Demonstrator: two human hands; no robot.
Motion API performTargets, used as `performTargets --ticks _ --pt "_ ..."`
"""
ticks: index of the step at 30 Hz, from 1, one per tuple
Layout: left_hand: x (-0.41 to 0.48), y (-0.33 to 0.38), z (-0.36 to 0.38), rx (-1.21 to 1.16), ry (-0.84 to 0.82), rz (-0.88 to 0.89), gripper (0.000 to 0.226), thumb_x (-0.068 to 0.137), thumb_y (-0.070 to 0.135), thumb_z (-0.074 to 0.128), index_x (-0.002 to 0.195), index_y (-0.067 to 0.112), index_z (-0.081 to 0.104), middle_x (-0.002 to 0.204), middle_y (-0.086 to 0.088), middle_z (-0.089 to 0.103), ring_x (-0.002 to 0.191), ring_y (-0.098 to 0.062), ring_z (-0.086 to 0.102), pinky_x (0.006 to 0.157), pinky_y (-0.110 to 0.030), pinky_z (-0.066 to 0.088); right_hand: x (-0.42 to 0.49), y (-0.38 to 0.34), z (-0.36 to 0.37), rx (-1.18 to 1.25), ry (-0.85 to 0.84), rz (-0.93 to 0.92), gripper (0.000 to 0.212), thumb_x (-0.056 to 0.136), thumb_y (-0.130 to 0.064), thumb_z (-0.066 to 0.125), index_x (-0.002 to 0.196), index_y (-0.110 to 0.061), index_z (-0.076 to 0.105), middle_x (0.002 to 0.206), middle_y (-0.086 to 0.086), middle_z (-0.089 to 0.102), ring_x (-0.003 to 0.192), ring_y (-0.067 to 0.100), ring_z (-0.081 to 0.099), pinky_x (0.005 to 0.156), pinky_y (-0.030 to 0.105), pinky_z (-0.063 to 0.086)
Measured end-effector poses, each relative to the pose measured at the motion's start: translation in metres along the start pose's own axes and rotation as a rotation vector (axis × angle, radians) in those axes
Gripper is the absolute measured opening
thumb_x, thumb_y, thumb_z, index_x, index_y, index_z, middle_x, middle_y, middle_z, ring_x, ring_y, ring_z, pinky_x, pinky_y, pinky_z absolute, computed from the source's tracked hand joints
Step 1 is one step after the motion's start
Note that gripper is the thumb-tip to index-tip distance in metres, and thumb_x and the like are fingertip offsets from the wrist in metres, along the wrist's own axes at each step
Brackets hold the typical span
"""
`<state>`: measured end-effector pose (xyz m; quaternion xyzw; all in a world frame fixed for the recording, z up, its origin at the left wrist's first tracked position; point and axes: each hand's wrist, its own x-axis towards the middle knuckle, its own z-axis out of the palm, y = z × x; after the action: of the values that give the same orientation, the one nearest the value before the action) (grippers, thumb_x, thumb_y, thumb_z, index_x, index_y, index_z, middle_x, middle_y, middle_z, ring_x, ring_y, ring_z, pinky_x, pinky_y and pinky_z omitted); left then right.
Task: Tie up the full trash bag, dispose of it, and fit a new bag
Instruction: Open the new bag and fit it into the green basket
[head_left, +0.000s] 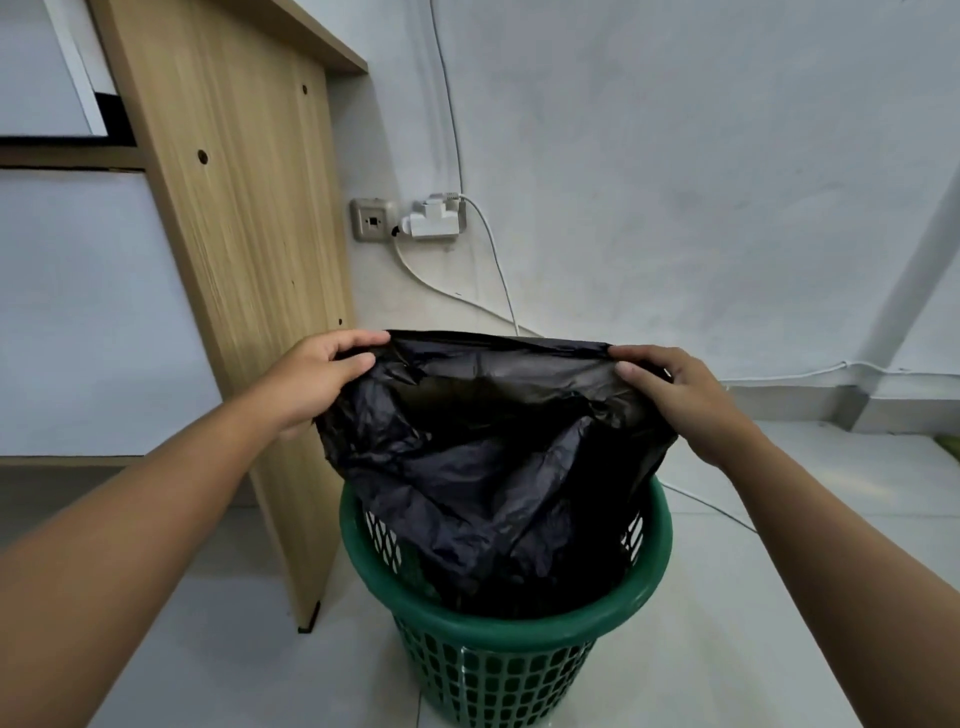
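Black bag (493, 467) x1, mouth pinched by left grip (317, 379) & right grip (670, 395), over 1 green bin (498, 623).

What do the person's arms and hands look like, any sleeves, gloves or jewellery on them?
Both forearms are bare up to the frame edge, with no sleeves showing. The left hand and the right hand wear no gloves, and no rings, watch or bracelets are visible on the wrists or fingers. Fingernails look short and unpainted.

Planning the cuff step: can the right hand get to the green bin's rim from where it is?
Probably yes: the right hand grips the black bag just above the bin rim, nothing between.
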<state>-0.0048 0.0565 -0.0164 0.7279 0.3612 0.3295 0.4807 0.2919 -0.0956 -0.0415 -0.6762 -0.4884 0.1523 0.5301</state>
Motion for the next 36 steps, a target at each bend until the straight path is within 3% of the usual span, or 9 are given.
performTargets --ticks 3,6,9,15,18,21,26,32,36 --pt "0.008 -0.008 0.004 -0.021 0.102 0.008 0.034 0.095 0.013 0.050 0.128 0.016 0.055 0.119 0.002 0.059 0.097 -0.004 0.061 0.086 -0.015 0.047 0.009 0.009 0.004 -0.208 -0.007 -0.014 0.036 0.090 -0.016 0.059 0.126 -0.020 0.059 0.109 0.009 0.042 0.101 0.014 0.046 0.084 0.009 0.031" --pt "0.016 -0.019 0.009 0.053 0.201 0.146 0.025 0.093 0.003 0.049 0.100 0.021 0.064 0.095 0.014 0.059 0.074 0.010 0.061 0.064 0.000 0.043 0.022 0.022 0.012 -0.299 -0.049 -0.027 0.044 0.092 -0.006 0.052 0.135 -0.016 0.050 0.110 0.007 0.032 0.105 0.015 0.038 0.087 0.000 0.022" --pt "0.034 -0.037 0.009 0.123 0.191 0.147 0.032 0.092 0.002 0.050 0.077 0.027 0.064 0.092 0.009 0.063 0.091 -0.009 0.057 0.079 -0.014 0.042 0.039 0.037 0.022 -0.311 -0.086 0.028 0.043 0.095 -0.011 0.048 0.138 -0.015 0.047 0.111 0.006 0.029 0.109 0.014 0.037 0.094 0.004 0.016" --pt "0.063 -0.074 0.017 0.317 0.039 -0.007 0.039 0.094 0.020 0.050 0.079 0.052 0.066 0.100 0.017 0.064 0.108 -0.011 0.056 0.099 -0.026 0.038 0.068 0.068 0.042 -0.442 -0.240 0.169 0.045 0.097 -0.039 0.041 0.139 -0.023 0.045 0.114 0.003 0.028 0.126 0.015 0.034 0.111 0.018 0.011" --pt "0.071 -0.090 0.026 0.302 -0.002 -0.186 0.025 0.094 0.042 0.044 0.102 0.040 0.067 0.118 0.004 0.063 0.119 -0.017 0.054 0.101 -0.027 0.035 0.074 0.076 0.049 -0.455 -0.346 0.320 0.054 0.095 -0.054 0.030 0.134 -0.023 0.052 0.129 0.010 0.037 0.134 0.024 0.034 0.117 0.033 0.017" --pt "0.073 -0.103 0.035 0.272 -0.029 -0.400 0.061 0.089 0.063 0.034 0.125 0.020 0.059 0.132 -0.005 0.055 0.123 -0.025 0.050 0.101 -0.032 0.032 0.074 0.077 0.051 -0.390 -0.397 0.443 0.067 0.090 -0.063 0.030 0.124 -0.015 0.061 0.137 0.013 0.052 0.127 0.028 0.048 0.111 0.039 0.033" --pt "0.069 -0.096 0.041 0.102 -0.073 -0.561 0.051 0.087 0.065 0.035 0.079 0.020 0.057 0.088 -0.001 0.059 0.082 -0.018 0.057 0.088 -0.030 0.039 0.072 0.073 0.048 -0.407 -0.426 0.527 0.072 0.087 -0.066 0.033 0.118 -0.009 0.064 0.131 0.014 0.056 0.118 0.029 0.055 0.103 0.036 0.040" --pt "0.047 -0.105 0.033 0.330 0.260 -0.234 0.049 0.073 0.066 0.052 0.103 0.030 0.064 0.113 0.001 0.062 0.107 -0.022 0.059 0.091 -0.036 0.046 0.048 0.078 0.033 -0.253 -0.251 0.397 0.050 0.082 -0.059 0.054 0.110 -0.018 0.063 0.114 0.008 0.065 0.102 0.021 0.062 0.095 0.038 0.048" --pt "0.008 -0.085 0.032 0.609 0.324 -0.276 0.087 0.059 0.087 0.044 0.118 0.024 0.044 0.122 -0.004 0.048 0.110 -0.027 0.053 0.084 -0.038 0.045 0.014 0.068 0.019 -0.334 -0.100 0.353 0.079 0.067 -0.060 0.071 0.132 -0.025 0.044 0.104 0.010 0.061 0.095 0.024 0.062 0.085 0.036 0.049"
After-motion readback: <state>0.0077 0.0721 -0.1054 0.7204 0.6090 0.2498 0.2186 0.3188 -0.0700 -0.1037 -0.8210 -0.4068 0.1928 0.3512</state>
